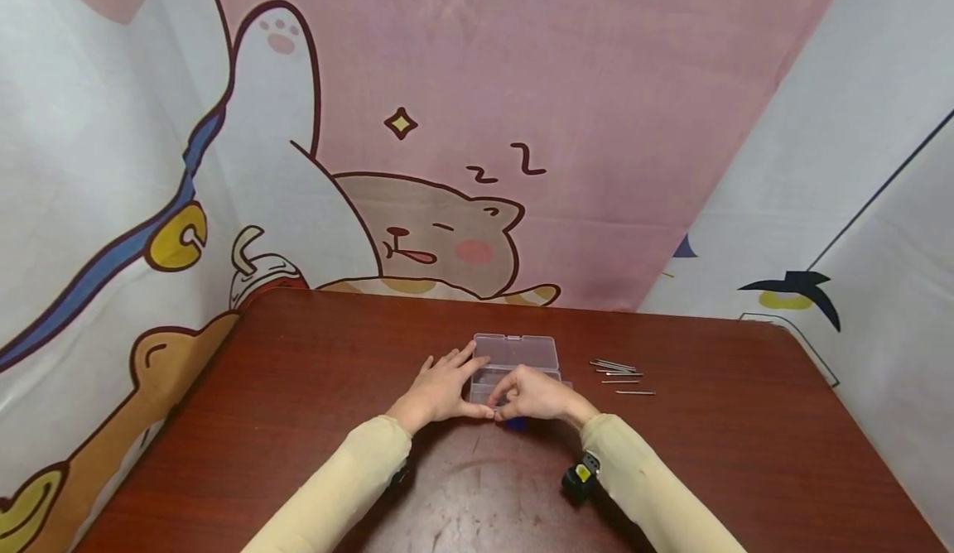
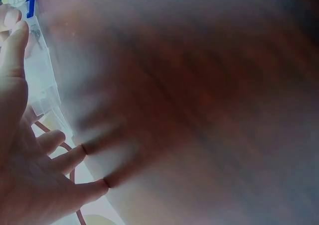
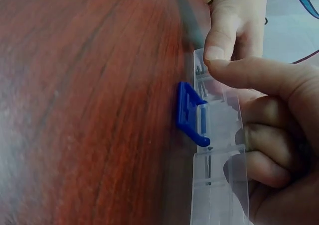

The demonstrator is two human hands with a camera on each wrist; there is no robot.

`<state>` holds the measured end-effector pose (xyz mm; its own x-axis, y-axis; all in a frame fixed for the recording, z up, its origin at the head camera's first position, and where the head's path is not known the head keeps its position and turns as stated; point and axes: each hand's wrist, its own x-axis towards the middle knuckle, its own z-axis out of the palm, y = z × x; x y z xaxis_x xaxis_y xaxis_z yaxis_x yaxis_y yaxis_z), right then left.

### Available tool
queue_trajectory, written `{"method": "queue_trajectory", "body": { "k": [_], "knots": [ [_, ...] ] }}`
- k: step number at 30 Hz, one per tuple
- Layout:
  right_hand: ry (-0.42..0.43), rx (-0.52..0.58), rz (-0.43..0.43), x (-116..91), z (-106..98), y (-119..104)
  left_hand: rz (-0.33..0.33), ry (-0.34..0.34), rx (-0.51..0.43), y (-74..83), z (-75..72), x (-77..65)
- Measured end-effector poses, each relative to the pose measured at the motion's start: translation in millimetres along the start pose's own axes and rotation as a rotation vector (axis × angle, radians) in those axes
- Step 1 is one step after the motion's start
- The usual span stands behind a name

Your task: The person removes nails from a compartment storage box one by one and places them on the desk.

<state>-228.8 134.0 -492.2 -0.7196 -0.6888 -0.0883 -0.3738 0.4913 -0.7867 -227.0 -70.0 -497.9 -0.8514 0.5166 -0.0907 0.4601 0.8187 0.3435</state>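
A clear plastic compartment box [image 1: 486,377] sits on the table, its lid [image 1: 514,353] raised at the back. A blue latch [image 3: 188,113] hangs from its front wall. My left hand [image 1: 438,389] rests along the left side with fingers spread fairly straight, thumb at the front corner. My right hand [image 1: 542,394] reaches over the box from the right, its fingers curled inside behind the front wall and its thumb at the rim beside the left thumb. I cannot tell whether these fingers pinch anything. Thin dark metal pieces [image 3: 209,165] lie within compartments.
Right of the box, several thin metal nail-like pins [image 1: 626,382] lie loose on the brown table [image 1: 320,363]. A cloth backdrop [image 1: 596,122] with cartoon animals hangs behind the table's far edge and along both sides. A small black camera [image 1: 578,480] is on the right wrist.
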Motion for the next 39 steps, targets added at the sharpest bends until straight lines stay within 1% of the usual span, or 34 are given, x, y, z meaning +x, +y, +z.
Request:
{"method": "queue_trajectory", "body": {
  "k": [4, 7, 13, 18, 26, 30, 34, 36, 39],
  "knots": [
    [0.019, 0.029, -0.008, -2, -1, -2, 0.009, 0.000, -0.017, 0.8, -0.5, 0.1],
    [0.020, 0.055, 0.009, -2, 0, -2, 0.014, 0.006, -0.020, 0.5, -0.1, 0.2],
    [-0.004, 0.061, 0.070, -1, -2, -4, 0.021, 0.015, -0.018, 2.3, -0.8, -0.3],
    [-0.032, 0.056, 0.089, -1, -5, -9, 0.024, 0.018, -0.015, 4.5, -0.6, 0.4],
    [-0.067, 0.026, 0.046, -3, -9, -10, 0.026, 0.016, -0.014, 4.9, 0.6, 1.4],
    [-0.095, -0.001, 0.033, -4, -9, -12, 0.014, 0.009, 0.017, 3.5, 0.9, 2.1],
    [-0.097, -0.041, 0.021, -5, -7, -14, 0.004, 0.016, 0.038, 1.5, 0.6, 1.5],
    [-0.090, -0.069, 0.017, -4, -5, -14, 0.018, 0.021, 0.028, -0.3, 0.1, 1.0],
    [-0.082, -0.108, 0.002, -4, -3, -13, 0.058, 0.003, 0.006, -5.7, -3.5, -0.6]
  ]
}}
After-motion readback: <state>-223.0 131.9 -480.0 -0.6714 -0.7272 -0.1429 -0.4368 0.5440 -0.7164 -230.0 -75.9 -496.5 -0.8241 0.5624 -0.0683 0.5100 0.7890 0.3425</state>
